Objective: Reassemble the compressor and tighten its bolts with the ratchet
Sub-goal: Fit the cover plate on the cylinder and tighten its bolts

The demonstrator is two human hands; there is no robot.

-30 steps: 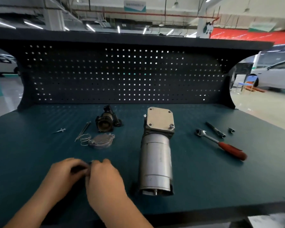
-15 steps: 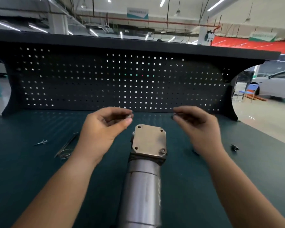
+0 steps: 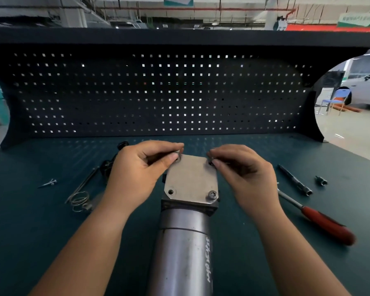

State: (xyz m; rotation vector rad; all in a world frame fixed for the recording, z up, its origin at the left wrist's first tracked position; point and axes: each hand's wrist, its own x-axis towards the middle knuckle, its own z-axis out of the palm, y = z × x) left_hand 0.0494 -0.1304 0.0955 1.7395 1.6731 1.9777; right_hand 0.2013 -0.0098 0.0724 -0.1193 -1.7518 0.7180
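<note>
- Shows the compressor lying lengthwise at bottom centre of the frame on the green worktop, with its square end plate turned toward the pegboard.
- Catches the left grip at the plate's upper-left corner, thumb and forefinger pinching a small metal bolt right over the corner hole.
- Puts the right grip at the plate's upper-right corner, thumb and forefinger pressed together on a small dark piece, too hidden to name.
- Frames the compressor body running down the middle between the two forearms.
- Reveals a seated bolt head at the plate's lower-right corner and an open hole at its lower-left.
- Places the red-handled ratchet at right of the frame, apart from the right grip, head hidden behind the wrist.
- Lines up an extension bar and a socket just beyond it, toward the right edge.
- Scatters a wire spring and a small screw at left, with a dark part half hidden behind the left grip.
</note>
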